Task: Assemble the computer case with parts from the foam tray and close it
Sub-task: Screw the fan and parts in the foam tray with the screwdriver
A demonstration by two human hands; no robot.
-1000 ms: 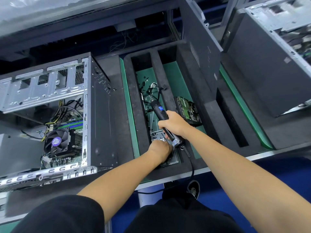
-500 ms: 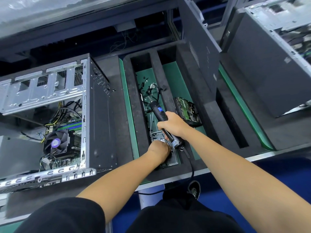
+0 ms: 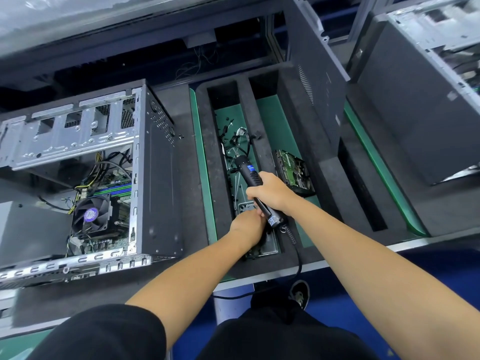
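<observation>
The open computer case (image 3: 155, 190) lies at the left, its motherboard and cooler fan (image 3: 91, 216) showing. To its right is the black foam tray (image 3: 215, 178). My right hand (image 3: 270, 193) grips a black electric screwdriver (image 3: 248, 170) over the tray's left slot. My left hand (image 3: 248, 226) reaches into the near end of that slot, curled over a grey metal part (image 3: 268, 246). Its fingertips are hidden. A hard drive (image 3: 293, 170) lies in the neighbouring slot. Loose cables and ties (image 3: 239, 139) sit farther back in the left slot.
A dark side panel (image 3: 319, 87) stands upright along the tray's right side. Another computer case (image 3: 415, 100) sits at the far right. The screwdriver's cord (image 3: 298, 261) hangs over the table's front edge. Narrow foam slots (image 3: 363, 193) lie right of the panel.
Both hands stay at the near end of the tray's left slot. My left hand has shifted slightly up toward the screwdriver; the right hand keeps its hold.
</observation>
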